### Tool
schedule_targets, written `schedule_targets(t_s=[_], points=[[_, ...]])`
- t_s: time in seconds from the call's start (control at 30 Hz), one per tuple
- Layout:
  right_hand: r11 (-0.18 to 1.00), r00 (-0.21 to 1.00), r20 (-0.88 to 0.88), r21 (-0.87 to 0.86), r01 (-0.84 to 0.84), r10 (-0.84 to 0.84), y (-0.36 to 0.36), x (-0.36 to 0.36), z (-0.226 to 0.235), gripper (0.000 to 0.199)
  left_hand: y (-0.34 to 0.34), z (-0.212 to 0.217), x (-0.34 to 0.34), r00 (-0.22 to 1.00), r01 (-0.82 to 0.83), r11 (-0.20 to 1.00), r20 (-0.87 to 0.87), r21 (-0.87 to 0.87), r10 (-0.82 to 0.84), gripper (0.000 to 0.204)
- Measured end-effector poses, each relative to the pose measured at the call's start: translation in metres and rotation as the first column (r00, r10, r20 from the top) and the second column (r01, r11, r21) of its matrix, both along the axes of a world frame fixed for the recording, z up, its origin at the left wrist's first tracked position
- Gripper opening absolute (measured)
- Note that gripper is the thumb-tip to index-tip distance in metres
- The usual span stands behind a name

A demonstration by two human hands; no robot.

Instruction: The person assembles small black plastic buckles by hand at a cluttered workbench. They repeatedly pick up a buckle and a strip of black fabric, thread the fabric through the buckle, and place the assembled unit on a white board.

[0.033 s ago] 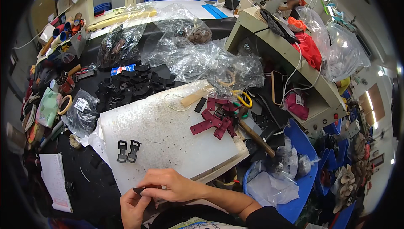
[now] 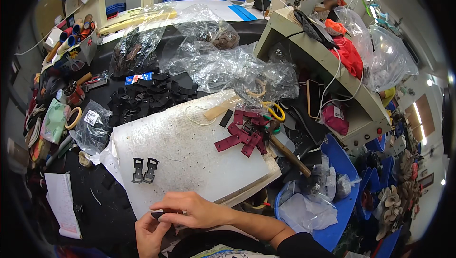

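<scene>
Black, small flat strap-like piece (image 2: 159, 215) — pinched between left hand (image 2: 151, 235) and right hand (image 2: 194, 209) at near edge of white speckled cutting board (image 2: 190, 153). Both hands' fingertips closed on it. Judged light, thin, pliable, likely leather or synthetic; best gripped at ends, edge-on. Two black buckle-shaped pieces (image 2: 144, 170) lie on board just beyond. Heap of dark red strap pieces (image 2: 242, 137) farther right.

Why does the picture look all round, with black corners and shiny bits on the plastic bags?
In the head view a fisheye lens bends straight edges, like the white cutting board, and blackens the rim; lamps make glare on the clear plastic bags; the left hand and right hand look sharp.
</scene>
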State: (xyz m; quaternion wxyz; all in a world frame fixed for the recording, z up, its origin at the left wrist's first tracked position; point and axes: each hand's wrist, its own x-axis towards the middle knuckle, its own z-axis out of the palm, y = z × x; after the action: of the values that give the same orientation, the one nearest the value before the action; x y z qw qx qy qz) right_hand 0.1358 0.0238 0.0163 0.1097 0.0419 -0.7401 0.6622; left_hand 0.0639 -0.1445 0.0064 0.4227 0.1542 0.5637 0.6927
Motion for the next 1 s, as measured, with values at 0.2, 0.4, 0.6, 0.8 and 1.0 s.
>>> schedule_targets(t_s=[0.2,0.4,0.6,0.8,1.0], points=[[0.983,0.983,-0.021,-0.04,0.179,-0.18,-0.024,-0.004,-0.013,0.014,0.006,-0.003,0.013,0.969,-0.189,0.982,-0.163,-0.016,0.184,0.011],[0.955,0.967,0.157,-0.186,0.23,-0.203,-0.022,0.002,-0.019,0.013,0.015,-0.004,0.015,0.913,-0.264,0.954,-0.357,-0.142,0.199,0.011],[0.971,0.975,0.09,0.148,0.19,-0.205,-0.019,-0.007,-0.007,0.015,0.0,0.0,0.0,0.89,-0.216,0.952,-0.444,-0.218,0.1,0.011],[0.878,0.895,0.065,0.238,0.415,-0.441,-0.021,-0.007,-0.019,0.009,-0.005,0.005,0.005,0.978,-0.208,0.978,0.0,0.015,0.208,0.038],[0.914,0.936,0.092,0.266,0.305,-0.339,-0.014,-0.011,-0.014,0.008,-0.014,-0.004,0.001,0.965,-0.153,0.987,-0.223,-0.045,0.14,0.031]])
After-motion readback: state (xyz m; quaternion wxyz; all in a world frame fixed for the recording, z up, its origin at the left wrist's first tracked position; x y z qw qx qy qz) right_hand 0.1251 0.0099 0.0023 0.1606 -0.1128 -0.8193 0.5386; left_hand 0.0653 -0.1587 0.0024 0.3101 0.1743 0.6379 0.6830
